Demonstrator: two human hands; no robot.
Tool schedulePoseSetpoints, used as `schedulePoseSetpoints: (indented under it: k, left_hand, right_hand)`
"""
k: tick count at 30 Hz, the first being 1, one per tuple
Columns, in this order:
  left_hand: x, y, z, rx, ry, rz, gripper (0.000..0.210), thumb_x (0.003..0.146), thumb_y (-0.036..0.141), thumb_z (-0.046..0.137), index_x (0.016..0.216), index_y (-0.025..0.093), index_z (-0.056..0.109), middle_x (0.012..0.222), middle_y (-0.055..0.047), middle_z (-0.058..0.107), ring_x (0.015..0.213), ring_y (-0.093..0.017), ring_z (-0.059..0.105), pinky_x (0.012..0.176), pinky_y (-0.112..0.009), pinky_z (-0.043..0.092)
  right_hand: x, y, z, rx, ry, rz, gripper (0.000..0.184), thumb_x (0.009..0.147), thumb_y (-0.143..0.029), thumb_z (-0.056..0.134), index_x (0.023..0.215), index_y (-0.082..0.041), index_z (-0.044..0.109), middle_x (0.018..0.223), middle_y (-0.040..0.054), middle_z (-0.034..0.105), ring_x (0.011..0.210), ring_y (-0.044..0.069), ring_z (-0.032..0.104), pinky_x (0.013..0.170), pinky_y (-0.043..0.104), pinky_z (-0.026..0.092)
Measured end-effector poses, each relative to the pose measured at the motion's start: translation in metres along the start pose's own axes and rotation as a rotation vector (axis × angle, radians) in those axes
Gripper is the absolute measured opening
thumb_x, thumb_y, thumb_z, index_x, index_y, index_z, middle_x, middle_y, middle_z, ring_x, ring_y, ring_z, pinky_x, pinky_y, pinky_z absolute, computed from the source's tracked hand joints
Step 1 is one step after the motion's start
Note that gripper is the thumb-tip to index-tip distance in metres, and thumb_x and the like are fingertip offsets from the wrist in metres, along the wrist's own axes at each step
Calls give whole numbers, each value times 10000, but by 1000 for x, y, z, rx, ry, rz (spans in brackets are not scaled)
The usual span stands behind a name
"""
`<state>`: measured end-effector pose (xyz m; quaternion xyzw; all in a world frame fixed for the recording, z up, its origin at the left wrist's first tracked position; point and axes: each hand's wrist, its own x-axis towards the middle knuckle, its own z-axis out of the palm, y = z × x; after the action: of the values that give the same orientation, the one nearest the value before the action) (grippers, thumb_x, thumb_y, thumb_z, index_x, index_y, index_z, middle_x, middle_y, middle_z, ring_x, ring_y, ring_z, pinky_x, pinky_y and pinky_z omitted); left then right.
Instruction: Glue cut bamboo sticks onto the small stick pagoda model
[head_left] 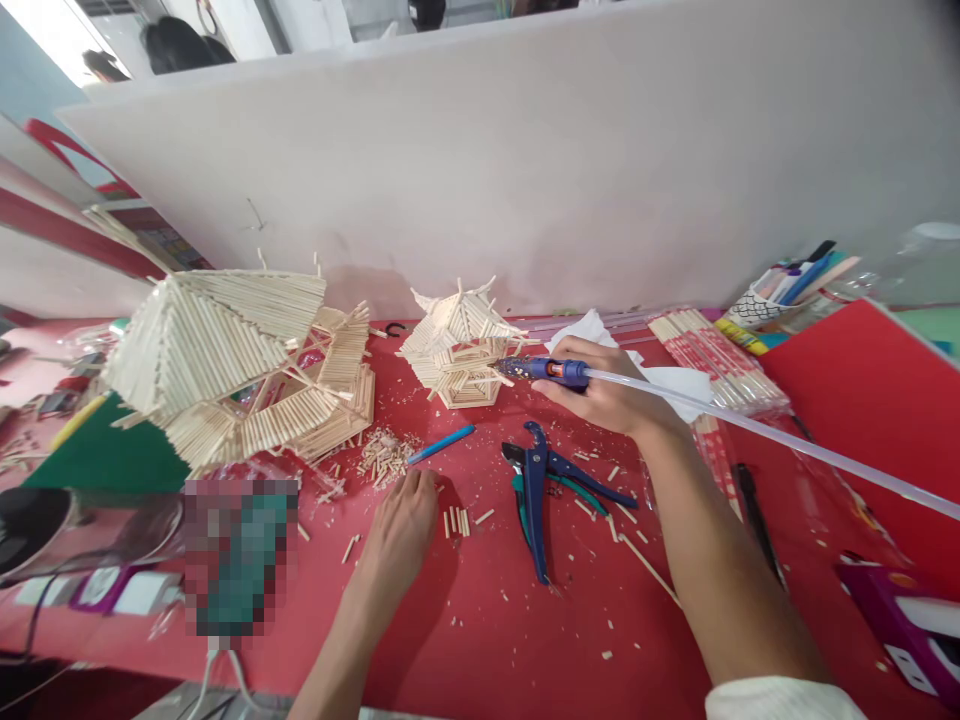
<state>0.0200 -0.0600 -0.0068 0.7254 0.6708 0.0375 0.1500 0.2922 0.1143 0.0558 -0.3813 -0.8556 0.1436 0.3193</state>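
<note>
My right hand (pixel 600 385) is wrapped round a blue hot glue gun (pixel 551 370) with a long clear glue stick (pixel 750 425) running out of its back. The nozzle points at the small pagoda model (pixel 457 345) of pale wooden sticks; whether it touches cannot be told. My left hand (pixel 405 520) rests low over the table, fingers bent together and tips hidden, beside several short cut sticks (pixel 456 522). Just beyond it are a blue pen (pixel 441 444) and a heap of stick offcuts (pixel 386 457). Blue-handled cutters (pixel 538 490) lie between my hands.
A larger stick model (pixel 225 350) stands left, by a green board (pixel 112 450). Bundled sticks in red-and-white wrapping (pixel 720 360), a pen holder (pixel 761 300) and a red board (pixel 877 420) are right. A white partition (pixel 487 180) closes off the back.
</note>
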Motion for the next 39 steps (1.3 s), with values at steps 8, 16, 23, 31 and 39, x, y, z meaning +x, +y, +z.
schedulePoseSetpoints:
  k: [8,16,23,31,39]
  left_hand:
    - [31,19,-46,52,194,174,218,1048,209,354,1028,188,569,985,-62,610,885,-203,613,800,-333,463]
    - [80,38,-100,54,226,185,223,1046,272,445,1062,195,654,944,-45,704,793,-163,652,672,-255,429]
    - [98,31,-113,96,283,238,293,975,122,449,1047,173,728,962,-81,747,859,-179,691,722,-258,476]
    - [73,18,-132,151,225,39,298,1019,253,430,1218,211,648,836,-25,734,747,-184,684,677,-273,409]
    - [65,10,-134,345,92,29,273,1041,322,420,967,203,655,691,-14,635,618,-206,600,652,-307,350]
  right_hand:
    - [2,-6,10,45,-50,-69,231,946,-452,607,889,-230,636,919,42,689,783,196,629,705,338,472]
    - [3,-7,17,13,-16,-54,273,948,-456,593,808,-222,598,865,45,658,749,197,617,659,324,455]
    - [4,-5,18,-4,-22,-67,280,958,-453,598,812,-215,619,891,49,677,741,186,623,649,308,446]
    - [4,-2,19,-13,-29,-99,308,984,-454,578,784,-220,591,849,36,636,748,182,607,661,310,442]
    - [5,-1,18,-28,-23,-126,340,992,-472,562,769,-217,564,806,15,586,692,157,561,613,295,408]
